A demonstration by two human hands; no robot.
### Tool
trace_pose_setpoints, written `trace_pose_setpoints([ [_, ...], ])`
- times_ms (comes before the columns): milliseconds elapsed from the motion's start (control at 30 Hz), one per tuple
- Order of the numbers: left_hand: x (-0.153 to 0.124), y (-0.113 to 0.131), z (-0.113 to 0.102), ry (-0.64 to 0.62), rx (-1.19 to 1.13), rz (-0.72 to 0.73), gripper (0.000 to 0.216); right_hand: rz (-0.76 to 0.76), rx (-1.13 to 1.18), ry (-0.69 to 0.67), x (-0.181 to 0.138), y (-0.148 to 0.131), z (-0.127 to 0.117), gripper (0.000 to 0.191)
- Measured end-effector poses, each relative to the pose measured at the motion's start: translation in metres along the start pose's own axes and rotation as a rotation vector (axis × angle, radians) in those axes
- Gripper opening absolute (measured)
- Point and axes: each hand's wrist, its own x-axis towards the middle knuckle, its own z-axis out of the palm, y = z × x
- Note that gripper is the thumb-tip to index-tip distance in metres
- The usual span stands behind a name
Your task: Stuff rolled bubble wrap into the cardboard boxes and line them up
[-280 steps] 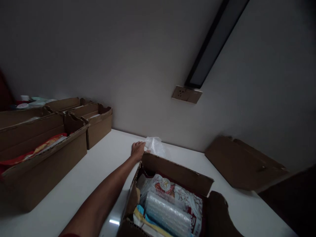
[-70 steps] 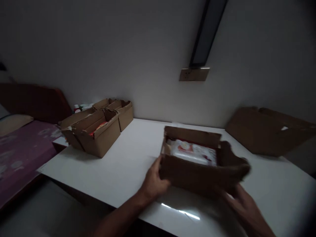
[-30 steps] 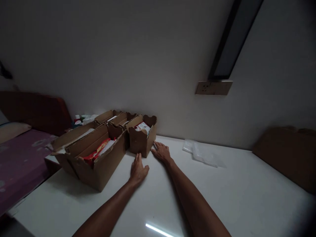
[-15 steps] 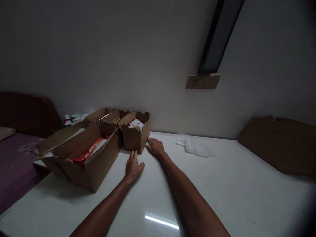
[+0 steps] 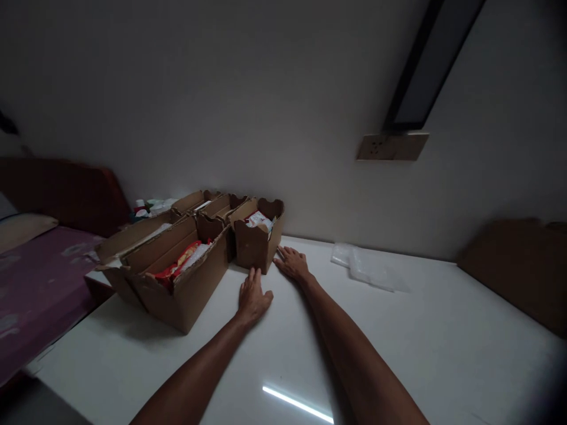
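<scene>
A small brown cardboard box (image 5: pixel 256 248) with white and red packets inside stands on the white table (image 5: pixel 398 342), pushed up against a row of other boxes near the wall. My left hand (image 5: pixel 252 297) lies flat and open on the table just in front of the box's near end. My right hand (image 5: pixel 292 264) rests flat and open at the box's right corner, fingertips touching or almost touching it. Neither hand holds anything.
A long cardboard box (image 5: pixel 177 277) with red packets and more boxes (image 5: pixel 208 206) behind it fill the table's left end. A clear plastic sheet (image 5: pixel 367 268) lies by the wall. A flat cardboard piece (image 5: pixel 518 271) leans at right. A bed (image 5: pixel 39 277) stands left.
Earlier both hands held the small box at the table's front; it now stands in the row of boxes. Over the last second the hands have stayed flat beside it; only the camera shifted.
</scene>
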Motion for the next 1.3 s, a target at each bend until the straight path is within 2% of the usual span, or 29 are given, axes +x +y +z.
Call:
trace_pose_setpoints([
  [800, 0.001, -0.001, 0.0, -0.019, 0.004, 0.0, 0.077, -0.023, -0.007, 0.005, 0.013, 0.009, 0.01, 0.058],
  [1300, 0.0, 0.001, -0.003, -0.039, 0.005, 0.0, 0.076, -0.018, -0.011, -0.017, 0.011, 0.005, 0.003, 0.058],
])
